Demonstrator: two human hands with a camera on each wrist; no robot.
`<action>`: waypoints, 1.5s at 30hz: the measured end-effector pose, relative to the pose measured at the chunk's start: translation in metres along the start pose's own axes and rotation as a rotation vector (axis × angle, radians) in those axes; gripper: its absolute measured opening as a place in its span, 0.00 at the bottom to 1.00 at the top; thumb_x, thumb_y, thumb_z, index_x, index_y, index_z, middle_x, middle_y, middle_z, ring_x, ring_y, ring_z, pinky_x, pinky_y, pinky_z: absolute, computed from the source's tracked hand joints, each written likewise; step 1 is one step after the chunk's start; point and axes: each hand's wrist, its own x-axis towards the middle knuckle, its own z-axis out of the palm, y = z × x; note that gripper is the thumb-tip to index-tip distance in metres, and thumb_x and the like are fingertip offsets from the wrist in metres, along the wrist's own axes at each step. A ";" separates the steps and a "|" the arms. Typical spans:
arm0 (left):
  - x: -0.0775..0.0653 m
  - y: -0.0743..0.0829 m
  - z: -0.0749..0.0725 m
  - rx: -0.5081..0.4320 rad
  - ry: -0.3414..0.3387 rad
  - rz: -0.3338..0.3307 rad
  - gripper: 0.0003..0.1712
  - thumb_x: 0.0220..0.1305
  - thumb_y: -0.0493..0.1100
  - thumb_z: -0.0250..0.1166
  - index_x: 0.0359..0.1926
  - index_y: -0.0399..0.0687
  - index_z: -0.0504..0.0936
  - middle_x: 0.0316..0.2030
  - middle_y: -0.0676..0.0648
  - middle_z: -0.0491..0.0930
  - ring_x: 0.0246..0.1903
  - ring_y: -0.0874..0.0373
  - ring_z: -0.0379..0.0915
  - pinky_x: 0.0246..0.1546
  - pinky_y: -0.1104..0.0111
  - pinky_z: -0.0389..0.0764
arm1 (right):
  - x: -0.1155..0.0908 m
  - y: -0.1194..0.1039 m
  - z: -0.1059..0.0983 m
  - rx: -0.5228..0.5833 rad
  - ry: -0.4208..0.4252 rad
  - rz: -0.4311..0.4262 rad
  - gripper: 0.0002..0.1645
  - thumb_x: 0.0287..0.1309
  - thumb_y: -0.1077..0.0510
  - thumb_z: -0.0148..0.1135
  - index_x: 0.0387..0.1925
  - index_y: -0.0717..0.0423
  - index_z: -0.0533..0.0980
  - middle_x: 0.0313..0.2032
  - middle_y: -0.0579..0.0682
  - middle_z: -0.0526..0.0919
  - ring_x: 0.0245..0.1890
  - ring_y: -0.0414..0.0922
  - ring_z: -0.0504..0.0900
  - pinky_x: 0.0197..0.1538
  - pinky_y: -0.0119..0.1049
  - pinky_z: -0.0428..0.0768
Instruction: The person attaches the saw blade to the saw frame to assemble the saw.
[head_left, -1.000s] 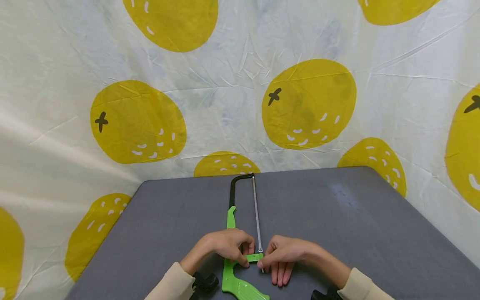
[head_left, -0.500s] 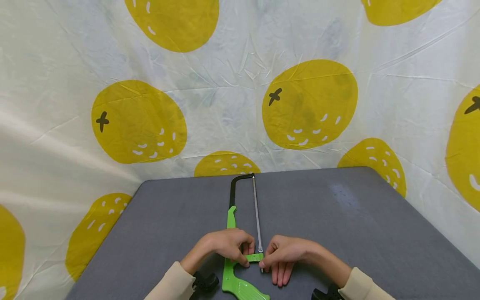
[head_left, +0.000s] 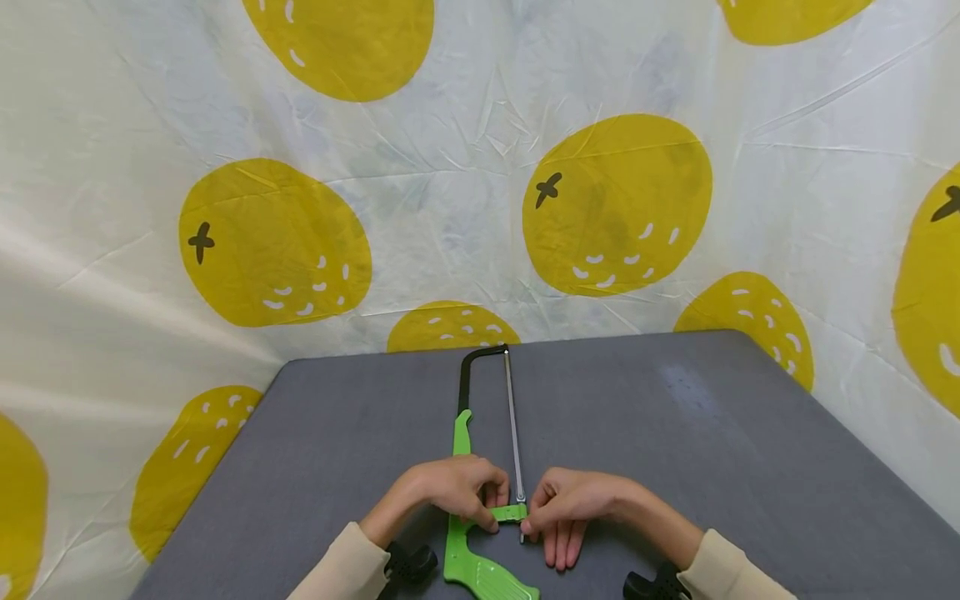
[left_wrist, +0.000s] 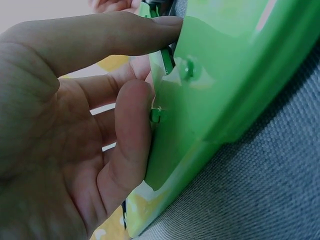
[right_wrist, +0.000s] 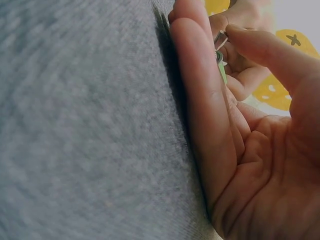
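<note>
A hacksaw [head_left: 462, 437] with a green handle and a black front bow lies flat, its far end away from me. Its thin metal blade [head_left: 513, 429] runs along the right side. My left hand [head_left: 459, 486] grips the green frame near the crosspiece; in the left wrist view its thumb and fingers press against the green body [left_wrist: 215, 85]. At the blade's near end, my right hand [head_left: 576, 500] pinches a small metal fitting [right_wrist: 220, 39] between thumb and forefinger. The other right fingers extend beside the table surface. The fingers partly hide the fitting.
The saw lies on a grey cloth-covered table [head_left: 645, 417]. Behind and around it hangs a white sheet [head_left: 442, 225] printed with yellow fruit. Dark wrist devices [head_left: 411, 565] sit beneath both cuffs.
Both hands keep their places on the hacksaw. The right thumb has shifted very slightly at the metal fitting, and the head view has tilted a little.
</note>
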 end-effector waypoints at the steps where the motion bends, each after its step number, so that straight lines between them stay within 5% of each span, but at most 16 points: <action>1: 0.000 0.000 0.000 -0.002 0.000 -0.001 0.09 0.61 0.39 0.75 0.37 0.52 0.81 0.26 0.58 0.78 0.17 0.66 0.74 0.22 0.70 0.82 | 0.000 0.000 0.000 -0.001 -0.005 -0.001 0.14 0.68 0.54 0.64 0.37 0.62 0.86 0.23 0.48 0.88 0.21 0.36 0.88 0.26 0.29 0.86; 19: 0.000 0.002 0.000 0.030 0.014 -0.013 0.10 0.60 0.40 0.76 0.36 0.53 0.81 0.26 0.59 0.77 0.17 0.66 0.75 0.23 0.71 0.82 | -0.001 0.001 -0.003 -0.011 -0.041 -0.019 0.11 0.68 0.57 0.62 0.37 0.62 0.85 0.23 0.47 0.88 0.22 0.36 0.88 0.27 0.30 0.87; 35: -0.002 0.006 0.000 0.040 0.029 -0.025 0.10 0.60 0.40 0.76 0.36 0.52 0.81 0.26 0.58 0.78 0.18 0.65 0.75 0.24 0.72 0.81 | 0.001 0.004 -0.002 0.000 -0.018 -0.018 0.14 0.64 0.63 0.61 0.40 0.75 0.81 0.22 0.48 0.87 0.21 0.37 0.87 0.25 0.30 0.86; 45: -0.002 0.006 0.000 0.007 0.022 -0.028 0.10 0.60 0.39 0.76 0.36 0.52 0.81 0.26 0.57 0.78 0.18 0.64 0.75 0.23 0.70 0.82 | 0.001 0.003 -0.002 0.028 -0.035 -0.011 0.05 0.64 0.63 0.62 0.35 0.62 0.82 0.22 0.47 0.88 0.21 0.37 0.87 0.25 0.29 0.86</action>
